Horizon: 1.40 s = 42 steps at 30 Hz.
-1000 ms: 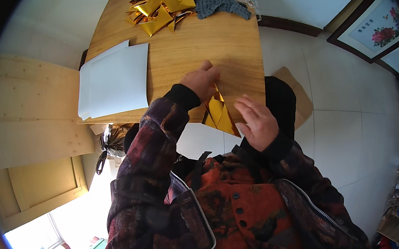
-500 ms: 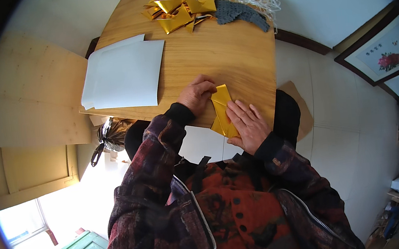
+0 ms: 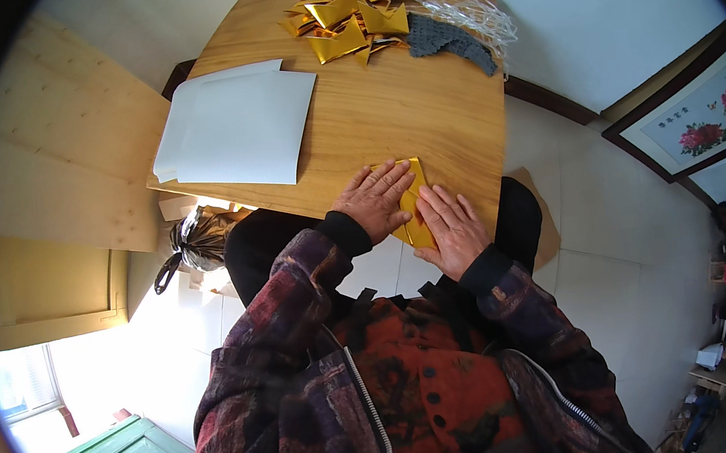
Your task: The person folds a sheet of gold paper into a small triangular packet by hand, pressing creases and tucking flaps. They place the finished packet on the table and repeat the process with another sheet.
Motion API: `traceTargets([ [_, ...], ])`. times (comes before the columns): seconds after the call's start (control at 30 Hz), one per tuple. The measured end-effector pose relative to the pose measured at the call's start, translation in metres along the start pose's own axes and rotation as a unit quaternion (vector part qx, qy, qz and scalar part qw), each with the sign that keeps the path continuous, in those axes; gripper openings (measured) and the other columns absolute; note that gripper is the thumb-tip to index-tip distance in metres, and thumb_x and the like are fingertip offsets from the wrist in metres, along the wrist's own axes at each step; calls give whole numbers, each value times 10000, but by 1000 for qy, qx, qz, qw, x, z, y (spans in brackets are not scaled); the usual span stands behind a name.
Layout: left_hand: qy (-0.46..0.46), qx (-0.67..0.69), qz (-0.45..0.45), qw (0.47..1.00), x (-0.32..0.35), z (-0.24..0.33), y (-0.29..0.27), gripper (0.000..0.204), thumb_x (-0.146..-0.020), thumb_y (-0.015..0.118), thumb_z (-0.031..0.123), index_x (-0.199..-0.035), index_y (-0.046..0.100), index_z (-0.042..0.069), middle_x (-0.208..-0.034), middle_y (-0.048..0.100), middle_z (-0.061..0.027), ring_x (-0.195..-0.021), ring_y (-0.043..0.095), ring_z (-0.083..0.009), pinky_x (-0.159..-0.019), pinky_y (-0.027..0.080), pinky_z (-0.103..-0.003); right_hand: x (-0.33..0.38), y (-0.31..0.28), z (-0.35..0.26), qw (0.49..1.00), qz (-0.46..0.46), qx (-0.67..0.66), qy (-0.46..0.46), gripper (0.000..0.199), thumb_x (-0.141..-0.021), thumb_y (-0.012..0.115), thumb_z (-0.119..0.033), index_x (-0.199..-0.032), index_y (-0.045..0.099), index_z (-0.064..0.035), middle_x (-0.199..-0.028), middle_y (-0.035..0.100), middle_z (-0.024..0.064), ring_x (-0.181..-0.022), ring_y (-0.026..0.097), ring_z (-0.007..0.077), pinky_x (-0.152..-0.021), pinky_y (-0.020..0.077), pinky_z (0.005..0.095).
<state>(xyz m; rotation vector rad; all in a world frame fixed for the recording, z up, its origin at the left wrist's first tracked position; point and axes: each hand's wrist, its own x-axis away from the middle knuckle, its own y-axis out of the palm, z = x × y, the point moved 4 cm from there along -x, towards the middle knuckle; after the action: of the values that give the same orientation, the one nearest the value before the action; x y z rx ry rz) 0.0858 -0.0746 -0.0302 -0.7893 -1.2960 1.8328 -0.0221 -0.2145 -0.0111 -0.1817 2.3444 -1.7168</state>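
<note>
At near edge of wooden table (image 3: 459,126): folded gold foil paper (image 3: 416,211) lying flat, pinned under both hands. Left hand (image 3: 373,200) pressing on its left part, fingers spread flat, gripping nothing. Right hand (image 3: 451,228) flat on its right part, fingers extended together. Toward left edge: stack of white sheets (image 3: 235,126). At far edge: pile of folded gold pieces (image 3: 353,17), grey knitted cloth (image 3: 447,38) just beside.
</note>
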Motion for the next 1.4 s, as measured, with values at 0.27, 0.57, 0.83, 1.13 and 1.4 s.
traceTargets([
  [0.27,7,-27,146,989,0,16,-20,459,-872,583,188,-1315,525,82,-1385,517,-84,-1342,425,-218,-1131,287,-428,-2,2,1,1000,-10,-3,15,726,-831,667,-455,-1378,448,-29,-1526,333,102,-1422,283,281,-1139,233,509],
  [0.57,75,50,162,983,16,41,-13,507,-820,627,105,-1314,531,48,-1392,515,-115,-1315,467,-281,-1078,378,-427,-2,6,2,999,-32,11,33,728,-852,651,-438,-1408,418,-29,-1524,332,111,-1420,286,295,-1141,221,513],
  [0.83,80,94,37,992,-2,4,4,561,-894,590,237,-1411,442,77,-1487,417,-96,-1393,358,-270,-1126,307,-407,1,-5,5,998,19,-64,0,551,-853,628,-227,-1345,480,-26,-1467,411,131,-1372,360,292,-1110,280,494],
  [1.13,88,129,11,988,-5,0,-3,575,-855,649,233,-1381,481,73,-1494,409,-92,-1400,345,-275,-1119,316,-413,28,-15,5,997,-9,-7,-71,517,-829,567,-20,-1339,514,-88,-1445,460,43,-1369,384,257,-1112,321,474],
  [1.4,55,144,46,987,-6,-1,0,479,-861,657,236,-1315,561,118,-1452,473,-45,-1367,398,-250,-1094,339,-415,20,-12,4,990,86,47,-106,397,-848,611,-128,-1245,608,-104,-1354,533,22,-1332,423,263,-1040,396,436],
])
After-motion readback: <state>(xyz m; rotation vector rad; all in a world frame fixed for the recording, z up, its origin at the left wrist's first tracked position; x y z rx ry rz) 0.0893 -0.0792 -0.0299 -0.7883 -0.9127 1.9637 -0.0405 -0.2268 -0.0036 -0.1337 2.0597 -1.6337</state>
